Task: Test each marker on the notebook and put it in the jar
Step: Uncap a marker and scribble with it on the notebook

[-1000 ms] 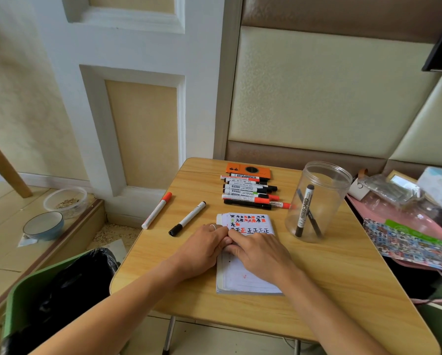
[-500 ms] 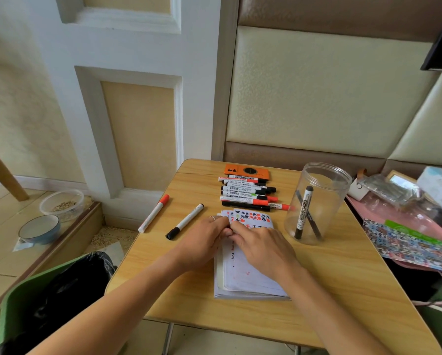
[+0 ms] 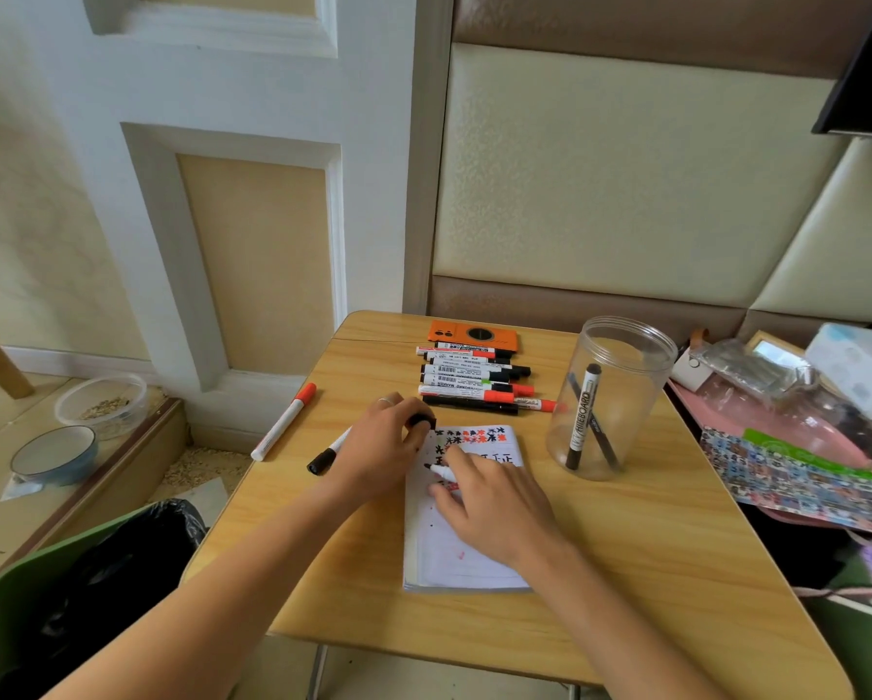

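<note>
**Cap off, tip on the page**

The right hand [image 3: 494, 502] pinches an uncapped marker [image 3: 441, 471], its tip on the notebook [image 3: 466, 558] lying mid-surface. The left hand [image 3: 380, 447] grips its black cap [image 3: 422, 421] just left of the page. This looks like the test stroke. Next: recap, then reach right to the jar [image 3: 610, 396], where two markers already stand.
</note>
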Action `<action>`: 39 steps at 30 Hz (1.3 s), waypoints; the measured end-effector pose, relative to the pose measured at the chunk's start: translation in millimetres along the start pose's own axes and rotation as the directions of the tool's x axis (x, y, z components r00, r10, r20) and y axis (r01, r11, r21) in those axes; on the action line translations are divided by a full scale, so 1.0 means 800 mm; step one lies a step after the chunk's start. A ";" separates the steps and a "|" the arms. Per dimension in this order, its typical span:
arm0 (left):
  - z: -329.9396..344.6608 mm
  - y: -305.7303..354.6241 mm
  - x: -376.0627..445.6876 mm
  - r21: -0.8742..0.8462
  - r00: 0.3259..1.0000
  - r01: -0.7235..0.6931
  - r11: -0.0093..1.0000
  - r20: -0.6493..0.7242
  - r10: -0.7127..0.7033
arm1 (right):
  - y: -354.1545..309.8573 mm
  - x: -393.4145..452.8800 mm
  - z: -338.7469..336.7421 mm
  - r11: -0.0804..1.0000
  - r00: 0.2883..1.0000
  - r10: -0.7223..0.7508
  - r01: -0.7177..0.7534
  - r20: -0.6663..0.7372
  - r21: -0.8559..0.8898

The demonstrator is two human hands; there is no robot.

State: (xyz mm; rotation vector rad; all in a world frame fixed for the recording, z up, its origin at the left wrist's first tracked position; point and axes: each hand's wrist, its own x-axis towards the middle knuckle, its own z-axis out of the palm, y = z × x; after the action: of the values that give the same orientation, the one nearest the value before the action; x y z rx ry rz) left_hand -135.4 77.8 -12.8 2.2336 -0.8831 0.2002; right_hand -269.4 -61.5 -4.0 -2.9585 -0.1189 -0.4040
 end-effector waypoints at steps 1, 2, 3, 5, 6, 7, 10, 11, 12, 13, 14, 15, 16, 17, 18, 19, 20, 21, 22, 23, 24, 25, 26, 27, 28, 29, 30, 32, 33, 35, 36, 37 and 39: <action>0.005 0.002 0.004 -0.005 1.000 0.018 1.000 0.005 -0.018 | 0.001 0.000 0.000 1.000 1.000 0.006 -0.006 0.001 0.003; 0.008 0.004 0.009 -0.008 0.999 0.032 0.999 0.000 -0.032 | 0.001 -0.001 0.000 1.000 1.000 0.009 -0.009 -0.001 0.006; 0.011 0.005 0.014 -0.013 0.999 0.047 0.999 -0.009 -0.047 | 0.001 -0.001 0.000 1.000 1.000 0.009 -0.009 -0.005 0.010; 0.017 0.004 0.023 -0.025 0.997 0.074 0.997 -0.014 -0.074 | 0.001 -0.001 0.001 1.000 1.000 0.001 -0.001 -0.015 0.013; 0.021 0.003 0.027 -0.030 0.997 0.082 0.996 -0.008 -0.082 | 0.001 -0.002 0.002 1.000 1.000 -0.003 0.003 -0.020 0.012; 0.024 0.003 0.030 -0.034 0.996 0.090 0.995 0.002 -0.090 | 0.001 -0.002 0.003 1.000 1.000 -0.005 0.005 -0.025 0.011; 0.032 0.000 0.037 -0.033 0.993 0.114 0.993 0.023 -0.113 | 0.002 -0.001 0.006 1.000 0.999 -0.005 0.005 -0.036 0.016; 0.033 -0.001 0.037 -0.029 0.992 0.121 0.992 0.029 -0.120 | 0.002 -0.001 0.006 1.000 0.999 -0.006 0.006 -0.037 0.017; 0.032 -0.002 0.037 -0.030 0.992 0.121 0.992 0.033 -0.120 | 0.002 -0.001 0.006 1.000 0.999 -0.007 0.008 -0.039 0.015; 0.032 -0.004 0.035 -0.036 0.993 0.116 0.993 0.037 -0.115 | 0.002 -0.001 0.007 1.000 0.999 -0.008 0.009 -0.039 0.011; 0.030 -0.005 0.033 -0.045 0.994 0.104 0.994 0.037 -0.102 | 0.002 -0.001 0.007 1.000 0.999 -0.009 0.009 -0.037 0.010; 0.028 -0.007 0.030 -0.051 0.995 0.093 0.994 0.040 -0.091 | 0.003 -0.001 0.006 1.000 0.999 -0.005 0.005 -0.032 0.009; 0.025 -0.008 0.025 -0.053 0.995 0.088 0.995 0.047 -0.086 | 0.003 -0.001 0.005 1.000 1.000 0.002 -0.001 -0.029 0.010; 0.022 -0.009 0.020 -0.052 0.995 0.088 0.995 0.057 -0.085 | 0.004 -0.001 0.004 1.000 1.000 0.011 -0.011 -0.022 0.015; 0.020 -0.010 0.013 -0.048 0.994 0.086 0.995 0.065 -0.083 | 0.004 -0.001 0.003 1.000 1.000 0.021 -0.021 -0.017 0.023; 0.018 -0.011 0.007 -0.045 0.995 0.077 0.996 0.070 -0.073 | 0.004 -0.001 0.001 0.999 0.999 0.035 -0.034 -0.016 0.038; 0.015 -0.010 0.000 -0.041 0.995 0.062 0.997 0.078 -0.059 | 0.004 -0.002 -0.001 0.996 0.998 0.054 -0.053 -0.013 0.073; 0.011 -0.009 -0.006 -0.035 0.995 0.046 0.998 0.092 -0.042 | 0.004 -0.002 -0.002 0.987 0.997 0.081 -0.079 -0.007 0.142; 0.006 -0.006 -0.013 -0.027 0.993 0.028 0.999 0.112 -0.025 | 0.005 -0.001 -0.004 0.966 0.993 0.115 -0.110 -0.004 0.234; 0.001 -0.002 -0.019 -0.018 0.990 0.009 1.000 0.138 -0.006 | 0.007 0.000 -0.006 0.937 0.988 0.156 -0.148 0.001 0.315; -0.005 0.002 -0.025 -0.007 0.986 -0.019 1.000 0.167 0.019 | 0.010 0.002 -0.007 0.912 0.980 0.197 -0.186 0.007 0.366; -0.008 0.006 -0.031 0.007 0.979 -0.053 0.999 0.197 0.051 | 0.013 0.003 -0.008 0.897 0.974 0.229 -0.213 0.005 0.387; -0.012 0.009 -0.037 0.027 0.970 -0.085 0.996 0.231 0.077 | 0.016 0.004 -0.009 0.887 0.967 0.255 -0.231 -0.005 0.399; -0.014 0.011 -0.043 0.053 0.960 -0.109 0.993 0.266 0.091 | 0.016 0.005 -0.011 0.874 0.960 0.280 -0.247 -0.019 0.419; -0.016 0.012 -0.049 0.081 0.948 -0.125 0.989 0.303 0.095 | 0.017 0.005 -0.014 0.849 0.950 0.313 -0.270 -0.019 0.454; -0.017 0.012 -0.054 0.109 0.935 -0.139 0.984 0.341 0.095 | 0.017 0.004 -0.017 0.818 0.940 0.341 -0.294 -0.004 0.494; -0.018 0.011 -0.059 0.133 0.922 -0.156 0.979 0.375 0.096 | 0.018 0.003 -0.020 0.785 0.933 0.360 -0.314 0.019 0.534; -0.019 0.011 -0.066 0.169 0.901 -0.187 0.968 0.421 0.100 | 0.019 0.002 -0.028 0.708 0.923 0.378 -0.341 0.076 0.619; -0.020 0.011 -0.068 0.175 0.896 -0.190 0.966 0.433 0.098 | 0.020 0.001 -0.032 0.658 0.920 0.376 -0.347 0.107 0.669; -0.019 0.009 -0.070 0.177 0.895 -0.188 0.966 0.436 0.095 | 0.021 -0.003 -0.039 0.536 0.919 0.362 -0.342 0.156 0.772; -0.018 0.008 -0.071 0.181 0.895 -0.195 0.964 0.434 0.100 | 0.022 -0.005 -0.040 0.446 0.912 0.369 -0.341 0.178 0.827; -0.016 0.007 -0.071 0.186 0.894 -0.208 0.960 0.434 0.109 | 0.021 -0.007 -0.043 0.320 0.899 0.384 -0.345 0.212 0.882; -0.013 0.005 -0.072 0.199 0.890 -0.230 0.953 0.440 0.123 | 0.024 -0.010 -0.044 0.033 0.879 0.373 -0.331 0.296 0.943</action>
State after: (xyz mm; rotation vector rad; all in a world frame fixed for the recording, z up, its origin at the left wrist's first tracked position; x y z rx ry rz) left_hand -180.1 113.9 -24.9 2.4731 -1.3657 -0.1070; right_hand -284.3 -86.7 24.8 -1.4679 0.2797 -0.1502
